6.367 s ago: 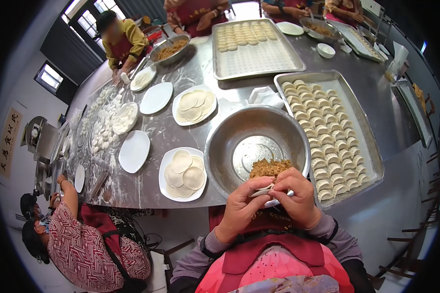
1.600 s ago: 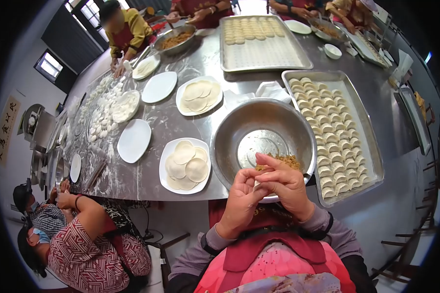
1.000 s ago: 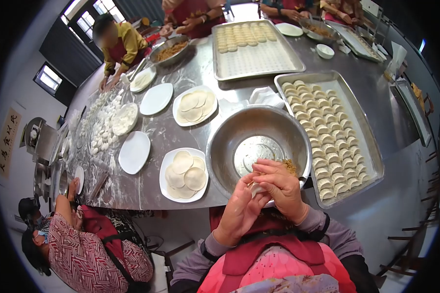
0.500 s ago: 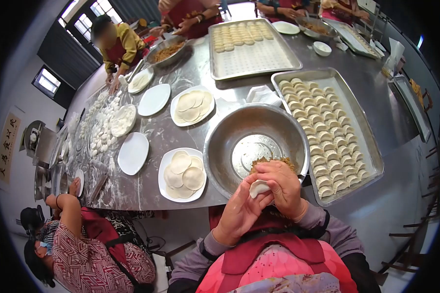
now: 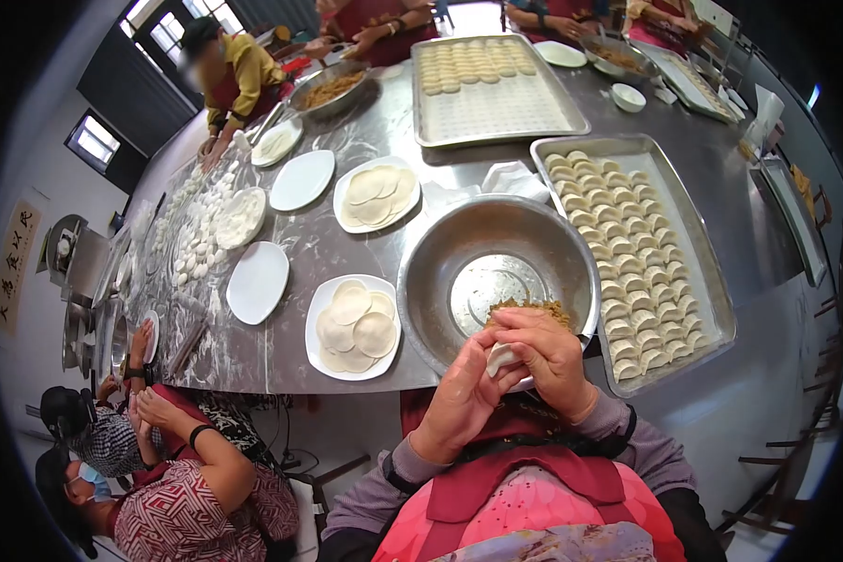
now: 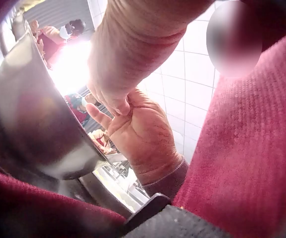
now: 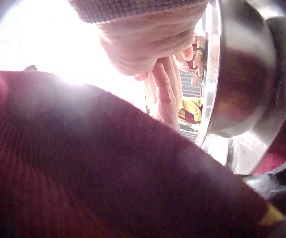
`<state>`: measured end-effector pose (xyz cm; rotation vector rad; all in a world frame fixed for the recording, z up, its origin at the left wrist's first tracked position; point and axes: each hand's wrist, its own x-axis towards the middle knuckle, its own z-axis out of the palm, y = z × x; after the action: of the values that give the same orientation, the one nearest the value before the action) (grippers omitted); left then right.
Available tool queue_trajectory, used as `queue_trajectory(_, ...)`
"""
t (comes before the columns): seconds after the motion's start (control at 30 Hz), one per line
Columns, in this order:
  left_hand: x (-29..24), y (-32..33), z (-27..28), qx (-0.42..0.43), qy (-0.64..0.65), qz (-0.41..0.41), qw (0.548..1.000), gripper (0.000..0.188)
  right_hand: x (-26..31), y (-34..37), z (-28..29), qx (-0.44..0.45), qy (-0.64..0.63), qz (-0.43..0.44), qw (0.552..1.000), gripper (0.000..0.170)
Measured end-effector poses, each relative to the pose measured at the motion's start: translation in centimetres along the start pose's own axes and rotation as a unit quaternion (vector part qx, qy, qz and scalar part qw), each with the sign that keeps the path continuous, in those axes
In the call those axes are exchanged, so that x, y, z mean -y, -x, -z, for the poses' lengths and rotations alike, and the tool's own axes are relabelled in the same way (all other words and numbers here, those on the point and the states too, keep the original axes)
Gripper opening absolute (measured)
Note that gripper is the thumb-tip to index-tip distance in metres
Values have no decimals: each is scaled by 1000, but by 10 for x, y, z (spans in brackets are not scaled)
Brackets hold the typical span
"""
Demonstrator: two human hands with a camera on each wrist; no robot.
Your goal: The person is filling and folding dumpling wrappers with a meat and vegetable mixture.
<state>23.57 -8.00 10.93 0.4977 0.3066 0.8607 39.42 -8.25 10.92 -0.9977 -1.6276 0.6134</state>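
Note:
A pale, half-moon dumpling (image 5: 502, 359) sits between my two hands over the near edge of the steel bowl. My left hand (image 5: 457, 401) cups it from the left and below, its fingers bent beneath it. From the right, my right hand (image 5: 548, 359) holds the dumpling at its edge, its fingers arched over the top and partly hiding it. Behind the hands, brown minced filling (image 5: 554, 310) lies against the near side of the bowl (image 5: 431, 295). Both wrist views show the hands meeting beside the bowl's outer wall, with the dumpling hidden there.
Right of the bowl, a tray (image 5: 693, 211) holds rows of finished dumplings. A plate (image 5: 315, 348) of round wrappers stands to its left, with another wrapper plate (image 5: 412, 211) beyond. A second tray (image 5: 496, 122) lies farther back. Flour and dough pieces (image 5: 197, 253) cover the left side. Other people work around the table.
Earlier, my fingertips pinched the wrapper's edge; then both hands closed around it. Since half a second ago, the dumpling has turned and looks narrower. The person at lower left has lifted their hands.

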Motion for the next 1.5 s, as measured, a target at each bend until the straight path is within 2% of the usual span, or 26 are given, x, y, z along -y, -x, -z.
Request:
queue_trajectory(0.17,-6,0,-3,-6,-25,-5,1000,51,4,-3,-3,-6,-64,-59,996,18)
queue_trajectory(0.27,-7,0,-1,1,-29,3,1000,53,-1,-4,1,51,-67,-29,996,18)
queue_trajectory(0.47,-8,-1,4,13,-28,22,999,52,1,-4,3,51,-111,-72,990,17)
queue_trajectory(0.57,-12,-3,9,46,-62,26,997,52,14,-12,5,67,-68,-95,991,18)
queue_trajectory(0.67,-16,-3,1,37,-87,40,995,55,2,-12,11,133,-71,-63,987,22)
queue_trajectory(0.9,-19,-7,4,49,-69,70,994,56,10,-15,9,120,-80,-111,983,19)
queue_trajectory(1.0,-20,-9,14,72,-96,101,988,64,-2,-16,13,192,-25,-46,980,19)
queue_trajectory(1.2,-22,-10,16,48,-68,145,986,63,0,-20,10,192,22,5,981,14)
queue_trajectory(1.4,-21,-12,11,35,-69,140,987,62,1,-23,7,217,83,64,971,13)
queue_trajectory(1.5,-20,-11,19,54,-59,151,985,63,3,-24,5,228,114,105,961,12)
